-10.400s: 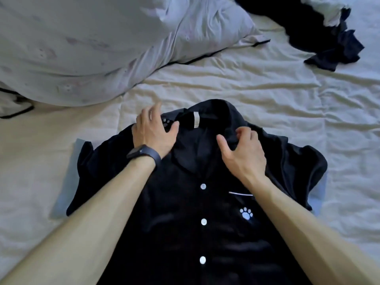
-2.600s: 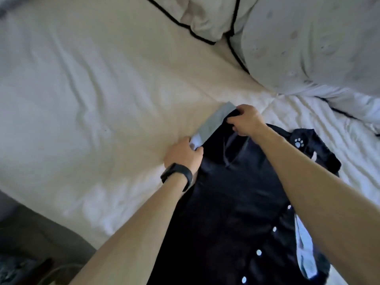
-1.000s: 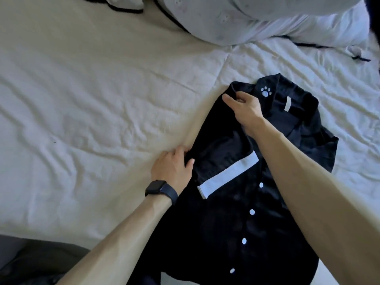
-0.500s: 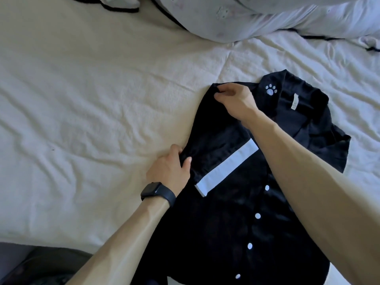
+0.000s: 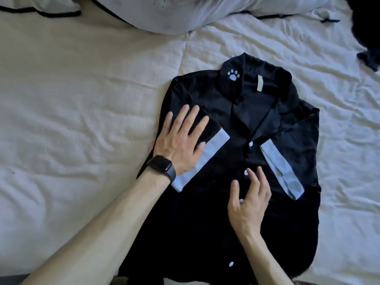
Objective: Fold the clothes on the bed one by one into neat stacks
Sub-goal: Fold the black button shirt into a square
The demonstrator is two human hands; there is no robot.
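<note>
Here, my left hand (image 5: 181, 145) presses the folded sleeve (image 5: 218, 138), fingers (image 5: 186, 118) flat; my right hand (image 5: 248, 204) hovers slack and empty over the shirt (image 5: 195, 233), whose slick cloth may spring unfolded on release.

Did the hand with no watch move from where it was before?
Yes. The right hand left the shoulder beside the paw print and came down the shirt to its buttons.

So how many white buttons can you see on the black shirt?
4: a button below the collar, one by the right hand's fingertips, one beside its thumb, one lowest. The wrist may hide another.
</note>
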